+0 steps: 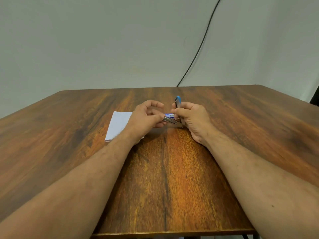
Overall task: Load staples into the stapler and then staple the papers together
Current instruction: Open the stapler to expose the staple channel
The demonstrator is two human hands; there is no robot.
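Note:
A small stapler [172,121] is held open above the table's middle. Its blue top [178,100] stands swung upward, and its metal staple channel points left. My right hand [190,120] grips the stapler at its hinge end. My left hand [146,119] pinches the front tip of the metal channel with thumb and fingers. A small blue and white staple box [170,115] shows between the two hands, mostly hidden. A white stack of papers [118,125] lies flat on the table, partly under my left hand and wrist.
The brown wooden table [165,178] stretches wide on every side, with its front edge close to me. A black cable [198,50] runs down the grey wall behind the table's far edge.

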